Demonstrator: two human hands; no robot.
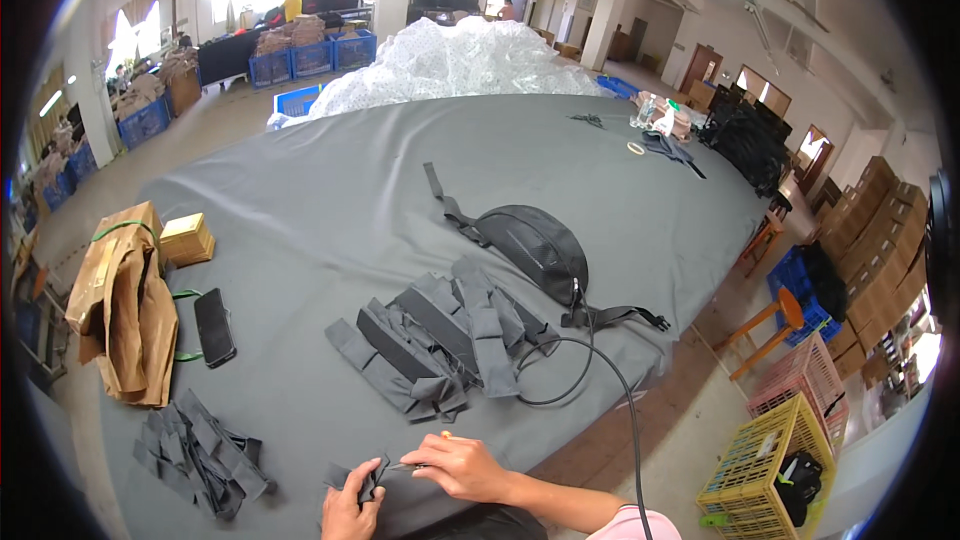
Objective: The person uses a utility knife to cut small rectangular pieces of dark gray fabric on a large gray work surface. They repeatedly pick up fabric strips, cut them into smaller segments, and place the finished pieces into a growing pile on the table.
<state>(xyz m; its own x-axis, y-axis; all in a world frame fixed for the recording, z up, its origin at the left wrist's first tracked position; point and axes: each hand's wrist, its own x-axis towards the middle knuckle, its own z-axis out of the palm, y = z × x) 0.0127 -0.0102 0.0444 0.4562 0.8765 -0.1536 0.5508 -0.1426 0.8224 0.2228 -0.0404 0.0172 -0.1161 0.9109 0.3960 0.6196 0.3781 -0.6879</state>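
Note:
At the table's near edge my left hand (348, 514) is closed on a small dark grey fabric strip (367, 480). Right beside it, my right hand (462, 468) pinches a small thin tool with an orange end (446, 434), its tip at the strip; the fingers hide most of it. Beyond my hands lies a heap of folded grey fabric strips (430, 335). A smaller pile of similar strips (205, 455) rests to the left. Behind the larger heap is a black waist bag (533, 248), its straps and buckle spread out.
A grey cloth covers the large table (300, 200). On its left are a brown paper bag (130, 305), yellow cards (187, 239) and a phone (214, 327). A black cable (632, 410) loops at right. Yellow crate (735, 460) and wooden stool (785, 310) stand on the floor.

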